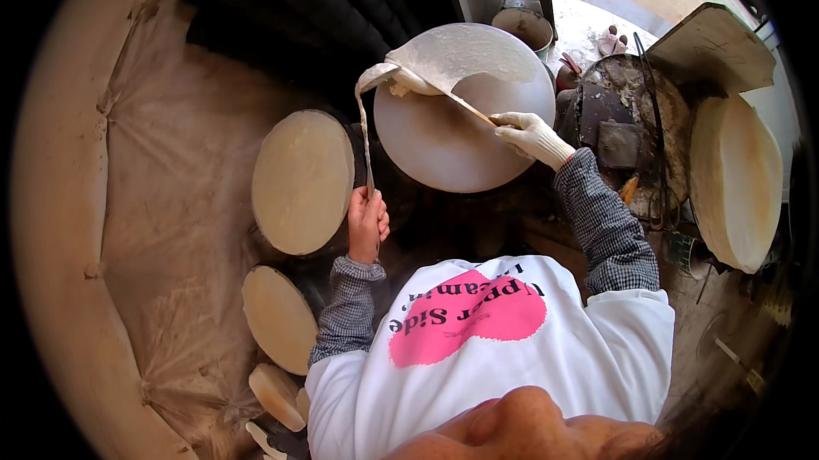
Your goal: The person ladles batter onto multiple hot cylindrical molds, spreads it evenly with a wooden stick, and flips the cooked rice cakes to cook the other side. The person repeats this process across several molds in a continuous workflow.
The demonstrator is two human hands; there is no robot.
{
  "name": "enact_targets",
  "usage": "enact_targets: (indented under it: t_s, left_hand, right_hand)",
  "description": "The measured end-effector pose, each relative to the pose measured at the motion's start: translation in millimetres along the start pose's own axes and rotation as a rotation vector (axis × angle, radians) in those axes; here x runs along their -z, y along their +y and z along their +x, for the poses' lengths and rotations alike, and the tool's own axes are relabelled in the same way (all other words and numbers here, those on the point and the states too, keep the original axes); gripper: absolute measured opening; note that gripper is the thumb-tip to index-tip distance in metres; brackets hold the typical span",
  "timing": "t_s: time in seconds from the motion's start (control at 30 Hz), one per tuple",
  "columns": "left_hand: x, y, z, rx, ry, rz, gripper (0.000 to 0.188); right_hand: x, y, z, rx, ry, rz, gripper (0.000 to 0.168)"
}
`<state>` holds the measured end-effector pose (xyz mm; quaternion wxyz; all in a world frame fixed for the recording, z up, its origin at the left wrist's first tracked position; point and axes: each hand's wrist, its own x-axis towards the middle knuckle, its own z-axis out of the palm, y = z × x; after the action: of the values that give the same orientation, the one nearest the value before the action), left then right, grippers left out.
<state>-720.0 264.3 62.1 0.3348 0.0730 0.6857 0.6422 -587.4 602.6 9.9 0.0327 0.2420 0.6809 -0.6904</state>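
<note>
A large round griddle (473, 146) stands before me, pale with a browned middle. Whitish batter (473, 47) coats its far part in a thin sheet, with a thicker lump (409, 81) at the left edge. My right hand (528, 133), in a white knit glove, grips a thin wooden stick (470, 108) that slants across the griddle to the lump. My bare left hand (368, 223), left of the griddle and nearer me, is closed around the long handle (366, 140) of a batter-coated tool. The tool's bent far end meets the stick's tip; its exact shape is hidden by batter.
Pale round discs (304, 181) (281, 319) stand at the left beside a brown, dusty cloth sheet (185, 172). Behind the griddle is a bucket (524, 28). At the right are a sooty round stove top (620, 108), a long dark metal rod (656, 121) and another thick pale disc (732, 185).
</note>
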Motion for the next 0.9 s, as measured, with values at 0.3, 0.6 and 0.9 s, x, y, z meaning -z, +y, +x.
enact_targets:
  t_s: [0.3,0.6,0.9]
  left_hand:
    - [-1,12,-15,-0.009,0.010,-0.079,0.019]
    - [12,0,-39,-0.013,-0.032,-0.201,0.029]
    - [16,-13,-63,0.041,0.119,-0.190,0.036]
  right_hand:
    - [29,-1,19,0.006,0.167,-0.025,0.041]
    - [53,8,-5,0.005,0.063,-0.002,0.038]
    - [60,-3,-20,0.006,-0.060,-0.075,0.039]
